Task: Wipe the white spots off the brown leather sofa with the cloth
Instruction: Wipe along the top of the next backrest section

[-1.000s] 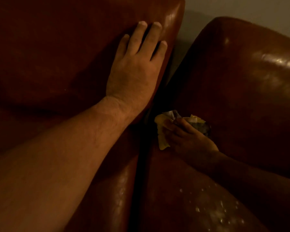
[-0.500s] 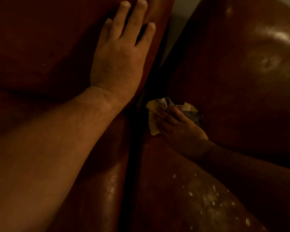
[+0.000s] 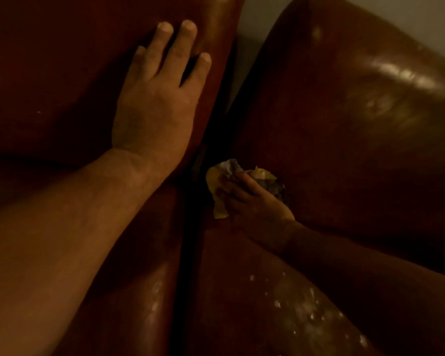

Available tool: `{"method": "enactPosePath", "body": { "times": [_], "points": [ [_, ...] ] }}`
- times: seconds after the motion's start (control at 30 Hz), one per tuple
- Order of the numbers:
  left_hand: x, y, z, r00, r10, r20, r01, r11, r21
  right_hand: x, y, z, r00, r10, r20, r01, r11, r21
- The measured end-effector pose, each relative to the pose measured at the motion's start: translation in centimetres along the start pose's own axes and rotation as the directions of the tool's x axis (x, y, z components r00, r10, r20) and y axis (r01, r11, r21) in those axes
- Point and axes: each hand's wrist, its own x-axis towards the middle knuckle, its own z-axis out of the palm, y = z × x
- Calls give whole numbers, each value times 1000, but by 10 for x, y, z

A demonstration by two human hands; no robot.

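The light is dim. My left hand (image 3: 157,109) lies flat, fingers spread, on the left back cushion of the brown leather sofa (image 3: 344,129), pressing it aside. Down in the crease where the cushions meet, my right hand (image 3: 252,201) grips a crumpled yellow cloth (image 3: 217,194) with a grey patch and presses it against the leather. Several white spots (image 3: 301,307) dot the right seat cushion below that hand, beside my right forearm.
A dark gap (image 3: 190,253) runs between the two seat cushions. A pale wall (image 3: 257,16) shows between the back cushions at the top. A faint glossy smear (image 3: 154,296) marks the left seat cushion's edge.
The view has shifted slightly, so both hands sit a little differently in the frame. My right hand stays in the crease with the cloth; my left hand stays flat on the cushion.
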Motion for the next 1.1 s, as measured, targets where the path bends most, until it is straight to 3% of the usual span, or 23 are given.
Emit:
{"method": "enactPosePath", "body": {
  "times": [0.07,0.23,0.37,0.47,0.57,0.67,0.77,0.87,0.97,1.1],
  "points": [
    [2,5,-9,999,-26,41,27,1000,-13,-21,17,0,999,5,-53,-6,1000,-19],
    [23,17,-35,996,-69,59,71,997,-31,-56,67,-17,923,219,-316,-239,971,-24],
    [49,38,-53,1000,7,9,-6,990,-141,-63,92,-28,829,446,-337,-408,895,181],
    [71,67,-59,992,125,-20,-124,926,-356,-69,91,-26,796,472,-378,-388,879,279],
    [94,95,-58,986,159,44,-115,851,-512,-89,103,-17,779,468,-418,-347,876,334],
    [117,115,-58,972,208,111,-126,857,-500,-118,127,-4,746,540,-390,-404,832,379],
    [134,131,-57,951,260,166,-180,905,-386,-122,132,4,627,679,-381,-454,717,529],
    [138,140,-51,967,199,159,-132,926,-355,-111,118,6,578,754,-312,-469,620,629],
    [135,139,-48,983,128,128,-73,927,-369,-125,119,19,571,799,-185,-508,522,685],
    [137,137,-53,984,69,167,3,920,-393,-152,144,31,496,867,50,-560,275,782]
  ]
}}
